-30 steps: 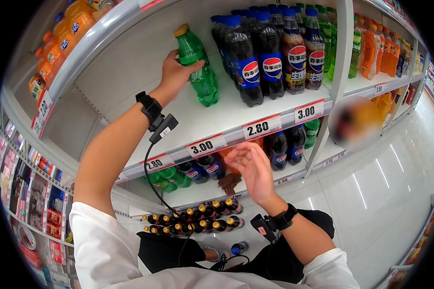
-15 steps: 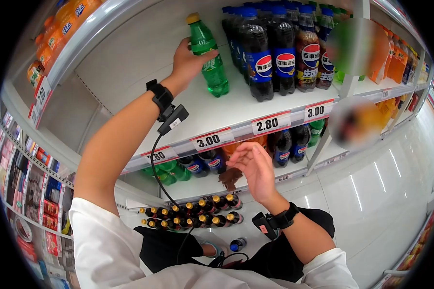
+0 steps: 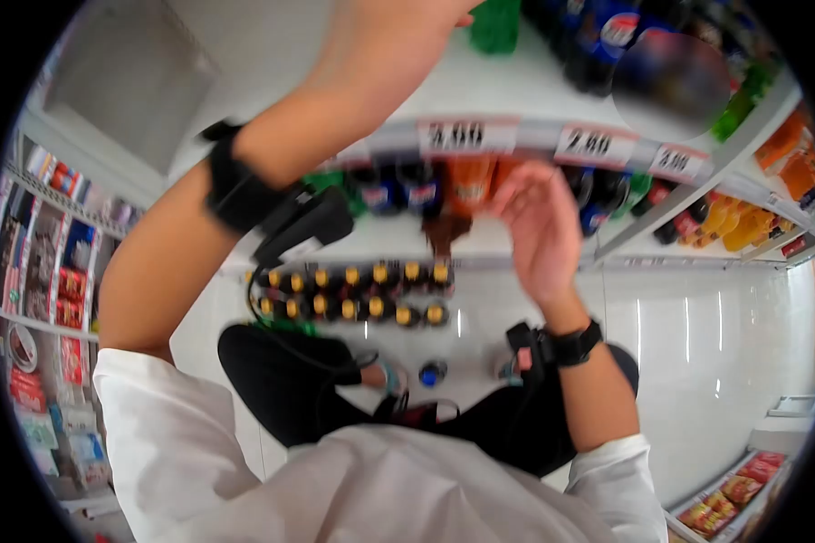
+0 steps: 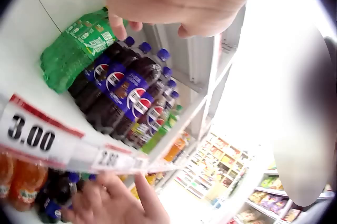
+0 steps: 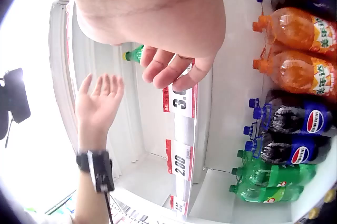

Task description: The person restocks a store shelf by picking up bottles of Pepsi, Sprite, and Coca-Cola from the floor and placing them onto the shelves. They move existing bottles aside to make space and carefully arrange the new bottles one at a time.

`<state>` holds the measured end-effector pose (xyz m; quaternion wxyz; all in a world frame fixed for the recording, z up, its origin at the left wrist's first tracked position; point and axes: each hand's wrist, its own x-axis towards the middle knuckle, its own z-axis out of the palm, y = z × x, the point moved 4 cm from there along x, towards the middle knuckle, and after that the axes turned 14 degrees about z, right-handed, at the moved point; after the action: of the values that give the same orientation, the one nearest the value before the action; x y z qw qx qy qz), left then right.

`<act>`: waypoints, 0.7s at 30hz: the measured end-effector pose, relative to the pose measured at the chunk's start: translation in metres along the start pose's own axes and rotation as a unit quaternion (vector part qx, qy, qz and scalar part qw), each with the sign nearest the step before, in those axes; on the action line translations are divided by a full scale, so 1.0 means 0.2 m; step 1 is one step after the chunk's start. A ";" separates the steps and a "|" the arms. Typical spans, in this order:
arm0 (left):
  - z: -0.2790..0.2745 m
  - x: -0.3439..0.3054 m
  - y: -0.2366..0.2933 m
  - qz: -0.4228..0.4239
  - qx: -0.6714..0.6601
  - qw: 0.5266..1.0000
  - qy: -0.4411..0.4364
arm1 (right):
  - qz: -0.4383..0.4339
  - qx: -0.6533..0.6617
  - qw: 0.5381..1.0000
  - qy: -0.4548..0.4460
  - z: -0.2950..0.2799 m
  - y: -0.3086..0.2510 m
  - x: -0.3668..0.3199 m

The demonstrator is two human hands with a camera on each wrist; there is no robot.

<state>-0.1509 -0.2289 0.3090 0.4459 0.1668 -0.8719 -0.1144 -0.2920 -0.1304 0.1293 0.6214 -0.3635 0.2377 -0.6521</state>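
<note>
Nearest, a pack of yellow-capped bottles (image 3: 362, 291) lies on the glossy white shop floor (image 3: 697, 335) by the person's knees. The right hand (image 3: 539, 226) hovers just below the price strip (image 3: 516, 138), its grip loose and holding nothing. Above, the left hand (image 5: 98, 103) has its grip spread wide, off the green bottle (image 4: 73, 58), which stands on the white shelf (image 4: 23, 50) just beside the cola bottles (image 4: 126, 90). The head view is blurred and cuts that hand off. Half a second ago it clasped the bottle.
</note>
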 end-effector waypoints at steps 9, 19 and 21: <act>-0.53 -1.44 0.08 -0.294 -0.061 0.901 0.312 | 0.073 -0.088 0.993 -0.025 -0.05 0.11 -0.07; -0.87 -2.87 -0.31 -0.701 0.108 0.692 0.130 | 0.138 -0.161 0.975 -0.063 0.02 0.31 -0.15; -0.86 -3.11 -0.51 -0.688 0.152 0.709 0.008 | 0.137 -0.187 0.970 -0.067 0.05 0.33 -0.15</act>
<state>0.3478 -0.0866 -0.0873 0.2193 0.7871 -0.5177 -0.2537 -0.2432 -0.1075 0.0810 0.6401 -0.4804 0.3606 -0.4791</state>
